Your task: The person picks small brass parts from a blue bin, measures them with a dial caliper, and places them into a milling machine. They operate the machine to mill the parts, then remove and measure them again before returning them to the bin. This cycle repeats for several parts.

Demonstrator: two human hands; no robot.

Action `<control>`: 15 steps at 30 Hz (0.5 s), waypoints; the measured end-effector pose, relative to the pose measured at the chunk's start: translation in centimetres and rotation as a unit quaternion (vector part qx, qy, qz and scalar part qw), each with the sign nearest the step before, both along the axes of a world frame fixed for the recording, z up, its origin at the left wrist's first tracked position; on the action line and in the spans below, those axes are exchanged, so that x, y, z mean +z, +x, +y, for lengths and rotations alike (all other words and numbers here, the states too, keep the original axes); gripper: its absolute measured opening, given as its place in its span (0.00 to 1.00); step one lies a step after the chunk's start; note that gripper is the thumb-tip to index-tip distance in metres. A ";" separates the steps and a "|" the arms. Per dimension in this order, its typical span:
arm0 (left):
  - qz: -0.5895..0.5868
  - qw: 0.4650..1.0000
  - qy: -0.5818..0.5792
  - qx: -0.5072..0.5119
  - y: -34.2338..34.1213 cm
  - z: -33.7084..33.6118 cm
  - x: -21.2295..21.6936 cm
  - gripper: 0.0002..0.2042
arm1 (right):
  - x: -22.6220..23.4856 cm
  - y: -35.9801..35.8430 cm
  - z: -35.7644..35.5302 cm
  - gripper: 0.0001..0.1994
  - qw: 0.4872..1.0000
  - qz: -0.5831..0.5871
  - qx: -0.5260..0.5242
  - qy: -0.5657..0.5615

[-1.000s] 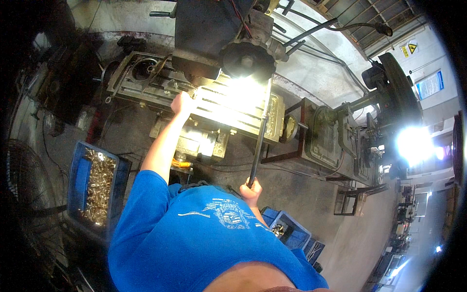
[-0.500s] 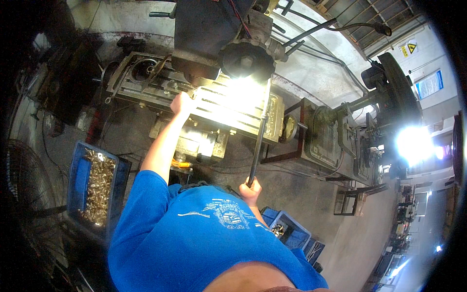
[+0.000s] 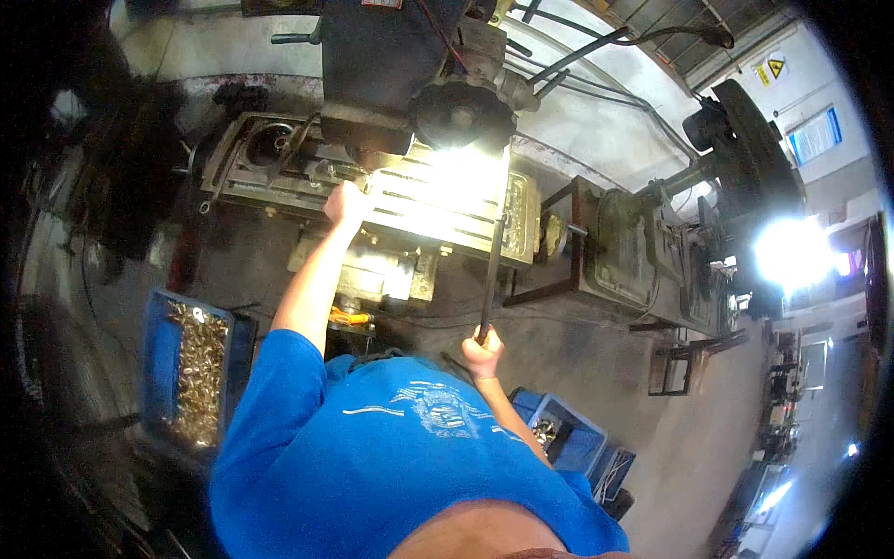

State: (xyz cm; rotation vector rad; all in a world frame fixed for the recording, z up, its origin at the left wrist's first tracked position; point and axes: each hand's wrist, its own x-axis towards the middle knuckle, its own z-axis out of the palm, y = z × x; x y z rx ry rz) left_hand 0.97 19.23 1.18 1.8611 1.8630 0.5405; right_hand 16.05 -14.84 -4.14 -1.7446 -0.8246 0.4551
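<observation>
My right hand [image 3: 482,354] is wrapped round the lower end of a long dark lever [image 3: 493,275]. That lever slants up toward the right part of a slotted machine table [image 3: 442,233] under a bright lamp glare. My left hand [image 3: 345,205] is closed at the table's near edge, just below the dark machine head [image 3: 372,88]. Whatever its fingers hold is hidden by the hand and the glare. A round dark part of the machine [image 3: 461,114] hangs above the brightest spot.
A blue crate [image 3: 155,373] of shiny metal pieces [image 3: 199,373] stands at my left. Another blue bin [image 3: 582,438] with a few metal parts is at my right. Beyond the table's right end stands a second machine [image 3: 619,247] on a metal frame.
My right hand has moved slightly forward with the lever's end, and more of that forearm shows. My left hand stays at the table edge. The view has shifted a little.
</observation>
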 end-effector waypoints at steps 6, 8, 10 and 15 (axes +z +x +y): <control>0.014 1.000 0.010 -0.022 -0.5 0.7 -1.5 0.33 | 13.8 -3.4 -4.1 0.03 0.961 -0.057 -0.044 -0.267; 0.015 0.999 0.019 -0.034 0.0 0.7 -1.6 0.32 | 17.3 -2.3 -8.7 0.13 0.987 0.032 0.026 -0.156; 0.004 0.999 0.020 -0.045 -0.1 0.9 -2.1 0.30 | 25.3 -2.6 -10.8 0.19 0.974 0.217 0.062 0.013; -0.132 0.984 0.065 -0.100 -1.9 -0.8 -1.0 0.20 | 24.0 -1.8 -14.8 0.30 0.937 0.164 -0.043 0.306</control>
